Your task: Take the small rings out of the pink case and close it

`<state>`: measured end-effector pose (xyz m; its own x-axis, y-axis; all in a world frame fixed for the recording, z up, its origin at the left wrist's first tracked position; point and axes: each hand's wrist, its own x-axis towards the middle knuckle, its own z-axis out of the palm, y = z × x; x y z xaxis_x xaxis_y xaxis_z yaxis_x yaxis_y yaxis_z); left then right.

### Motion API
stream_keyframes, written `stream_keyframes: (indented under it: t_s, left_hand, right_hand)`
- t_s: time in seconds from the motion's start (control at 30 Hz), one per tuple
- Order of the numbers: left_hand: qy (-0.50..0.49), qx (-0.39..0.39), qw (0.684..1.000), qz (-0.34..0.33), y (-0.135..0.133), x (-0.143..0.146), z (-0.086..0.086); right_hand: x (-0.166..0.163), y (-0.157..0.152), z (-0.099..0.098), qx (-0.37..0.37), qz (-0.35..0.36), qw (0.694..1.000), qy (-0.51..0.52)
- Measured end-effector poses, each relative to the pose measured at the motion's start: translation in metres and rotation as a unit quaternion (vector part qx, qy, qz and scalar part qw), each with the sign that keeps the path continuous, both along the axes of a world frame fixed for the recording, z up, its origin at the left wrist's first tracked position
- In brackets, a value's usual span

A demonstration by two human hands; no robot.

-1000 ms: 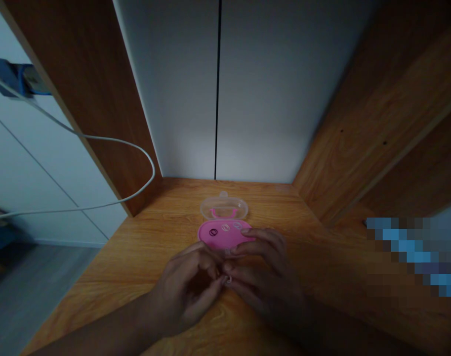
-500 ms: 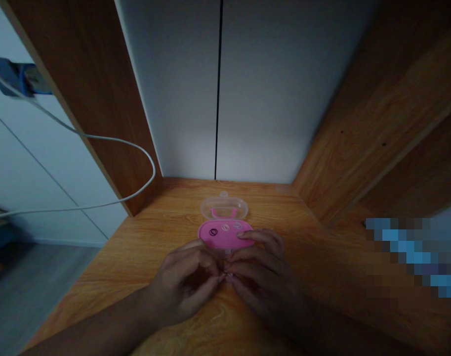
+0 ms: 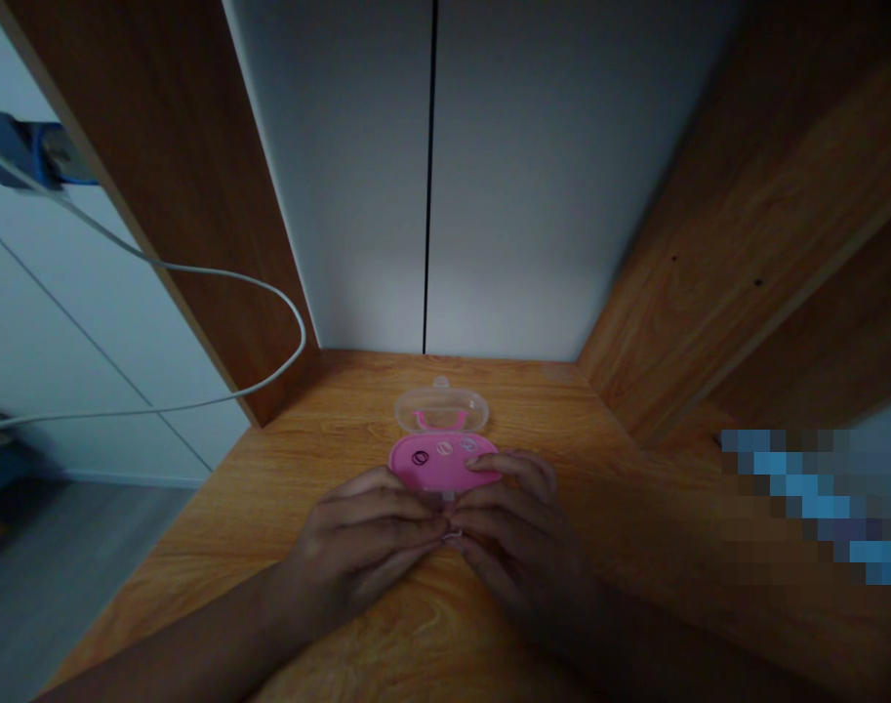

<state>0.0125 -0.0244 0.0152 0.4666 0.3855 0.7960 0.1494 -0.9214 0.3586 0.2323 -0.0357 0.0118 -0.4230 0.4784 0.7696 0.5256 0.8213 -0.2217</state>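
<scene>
A small pink case (image 3: pixel 439 467) lies open on the wooden desk (image 3: pixel 328 439), its clear lid (image 3: pixel 440 410) tipped back. Several small rings, one dark and two pale, sit in the pink base. My left hand (image 3: pixel 361 547) and my right hand (image 3: pixel 514 542) meet fingertip to fingertip just in front of the case. Both are curled in a pinch around something tiny that I cannot make out. My right index finger rests at the case's near right rim.
A white cable (image 3: pixel 218 278) loops from a blue plug (image 3: pixel 20 156) at the upper left past the brown side panel (image 3: pixel 174 195). A white back wall (image 3: pixel 489 195) closes the nook. Wooden shelving (image 3: pixel 745 254) rises on the right. A blurred patch (image 3: pixel 818 508) lies at the right edge.
Both hands have drawn closer together and slid a little toward the case. My left fingers have curled tighter, so the palm no longer shows. The case has not moved.
</scene>
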Motion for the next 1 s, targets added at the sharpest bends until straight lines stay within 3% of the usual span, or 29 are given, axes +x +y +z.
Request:
stream_keyframes:
  t_s: [0.37, 0.63, 1.0]
  left_hand:
    - [0.019, 0.018, 1.000, -0.009, 0.0006, 0.0010, 0.0040]
    - [0.021, -0.010, 0.999, -0.023, -0.0005, 0.0053, 0.0009]
    - [0.014, -0.003, 1.000, 0.006, -0.0003, 0.0057, 0.0012]
  right_hand:
    - [-0.0031, 0.0001, 0.0022, -0.004, 0.026, 0.999, 0.042]
    - [-0.0028, 0.0022, -0.0007, 0.000, 0.031, 0.999, 0.038]
    - [-0.0022, 0.0037, -0.0019, 0.018, 0.043, 0.999, 0.020]
